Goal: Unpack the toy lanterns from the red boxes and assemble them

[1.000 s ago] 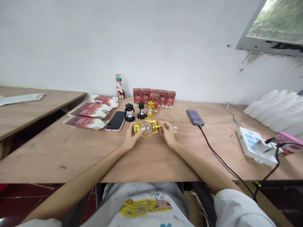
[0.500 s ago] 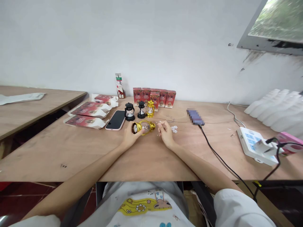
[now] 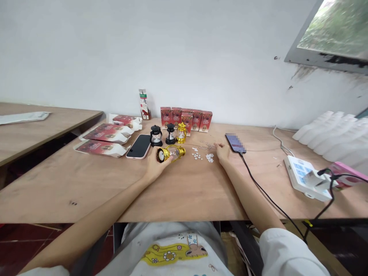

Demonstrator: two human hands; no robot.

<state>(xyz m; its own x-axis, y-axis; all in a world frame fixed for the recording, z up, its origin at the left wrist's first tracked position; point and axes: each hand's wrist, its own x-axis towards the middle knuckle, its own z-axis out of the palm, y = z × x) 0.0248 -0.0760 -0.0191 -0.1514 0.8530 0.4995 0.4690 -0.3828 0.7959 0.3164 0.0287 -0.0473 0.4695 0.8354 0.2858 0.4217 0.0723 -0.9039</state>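
Observation:
A gold lantern (image 3: 174, 152) with a clear middle lies on its side in my left hand (image 3: 155, 163), its round base turned toward me at the left. My left fingers wrap around the base end. Out to the right, my right hand (image 3: 222, 154) rests low over the table with its fingertips together, at the end of some thin metal pieces (image 3: 206, 145) that look like tweezers. Whatever those fingertips hold is too small to make out. Between the hands lie several small round discs (image 3: 197, 156) and a little heap of white pieces (image 3: 209, 158).
Two black lanterns (image 3: 156, 136) and an upright gold lantern (image 3: 181, 133) stand before several red boxes (image 3: 166, 117). Flattened red cartons (image 3: 100, 147) and a phone (image 3: 139, 146) lie left. To the right are a cabled phone (image 3: 235, 143) and a power strip (image 3: 304, 176).
My right hand has moved right, from beside the lantern to the thin metal pieces, uncovering the round discs. My left hand still holds the gold lantern in nearly the same place.

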